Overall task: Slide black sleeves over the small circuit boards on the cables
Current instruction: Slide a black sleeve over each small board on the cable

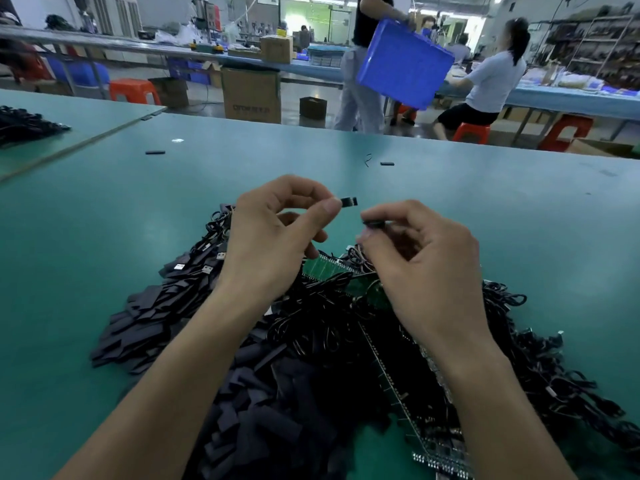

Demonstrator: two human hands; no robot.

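Observation:
My left hand (273,233) pinches a small black piece (349,202) between thumb and forefinger; its end sticks out to the right. My right hand (419,258) pinches a black sleeve (374,224) just below and to the right of it; the two pieces are a short gap apart. Below my hands lies a heap of flat black sleeves (145,317), coiled black cables with USB plugs (211,265) and green circuit board strips (329,266). I cannot tell whether the left piece is a board or a sleeve.
The green table (104,209) carries two stray black sleeves (154,152) (387,163) farther back. More cables (24,124) lie at the far left. Beyond the table a person carries a blue crate (405,64), and another sits on a red stool (471,131).

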